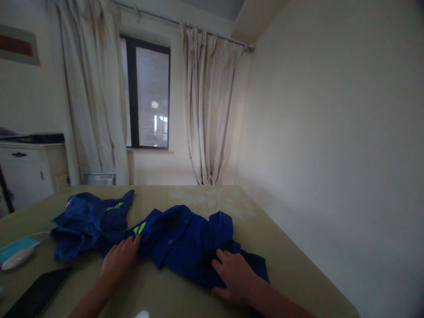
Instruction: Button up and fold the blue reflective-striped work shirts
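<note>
My right hand point(236, 276) is covering part of a blue garment point(185, 238). Left of my left hand point(122, 256), the edges are cutting off a dark flat object point(38, 291) and a light-blue mask point(16, 249); below that hand, a white thing point(142, 314) is showing too little to tell.

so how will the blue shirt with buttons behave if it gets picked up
Floppy, most likely: the shirt lies in soft folds and would probably sag between the left hand and right hand. It looks thin, so likely light for its size. It seems unlikely to roll, lying crumpled.
</note>
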`<state>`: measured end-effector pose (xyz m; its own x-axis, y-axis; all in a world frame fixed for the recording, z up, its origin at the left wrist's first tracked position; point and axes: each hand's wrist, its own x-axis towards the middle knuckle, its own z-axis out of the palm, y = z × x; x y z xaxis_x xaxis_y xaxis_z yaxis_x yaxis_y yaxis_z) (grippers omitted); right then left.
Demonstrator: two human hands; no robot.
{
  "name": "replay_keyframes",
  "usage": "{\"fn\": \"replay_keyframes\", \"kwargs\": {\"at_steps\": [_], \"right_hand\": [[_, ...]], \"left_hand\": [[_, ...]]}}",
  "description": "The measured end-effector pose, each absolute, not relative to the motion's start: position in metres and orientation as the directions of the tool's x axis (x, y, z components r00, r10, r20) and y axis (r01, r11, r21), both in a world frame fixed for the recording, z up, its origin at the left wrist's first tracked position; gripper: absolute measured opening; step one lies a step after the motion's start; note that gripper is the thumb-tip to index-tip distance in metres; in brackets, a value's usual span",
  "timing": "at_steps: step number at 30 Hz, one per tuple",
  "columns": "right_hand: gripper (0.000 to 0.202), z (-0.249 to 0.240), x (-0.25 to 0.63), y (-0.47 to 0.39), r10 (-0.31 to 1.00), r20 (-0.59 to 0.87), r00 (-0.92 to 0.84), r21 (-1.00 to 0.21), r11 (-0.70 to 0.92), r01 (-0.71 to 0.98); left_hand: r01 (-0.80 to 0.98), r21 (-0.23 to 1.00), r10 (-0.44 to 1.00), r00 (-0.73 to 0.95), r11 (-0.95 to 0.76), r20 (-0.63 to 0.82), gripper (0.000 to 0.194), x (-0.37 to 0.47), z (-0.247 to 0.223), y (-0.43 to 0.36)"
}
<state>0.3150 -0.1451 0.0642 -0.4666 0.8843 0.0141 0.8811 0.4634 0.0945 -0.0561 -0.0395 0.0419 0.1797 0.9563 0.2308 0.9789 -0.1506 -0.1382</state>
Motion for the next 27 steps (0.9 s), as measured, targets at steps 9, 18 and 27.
{"fn": "replay_keyframes", "kwargs": {"at_steps": [9, 18, 27], "right_hand": [[0.023, 0.072, 0.356, -0.136, 0.938, 0.026, -0.346, 0.089, 0.342, 0.935], [0.025, 0.062, 0.379, -0.133, 0.912, 0.028, -0.408, 0.075, 0.405, 0.911], [0.031, 0.068, 0.369, -0.128, 0.797, 0.042, -0.602, 0.046, 0.6, 0.799]], "left_hand": [[0.998, -0.068, 0.745, 0.05, -0.007, 0.665, 0.047, -0.084, 0.078, -0.019], [0.806, -0.214, 0.663, 0.58, -0.552, 0.474, 0.052, -0.054, -0.019, -0.04], [0.581, -0.403, 0.319, 0.771, -0.707, 0.551, 0.054, -0.022, -0.012, -0.012]]}}
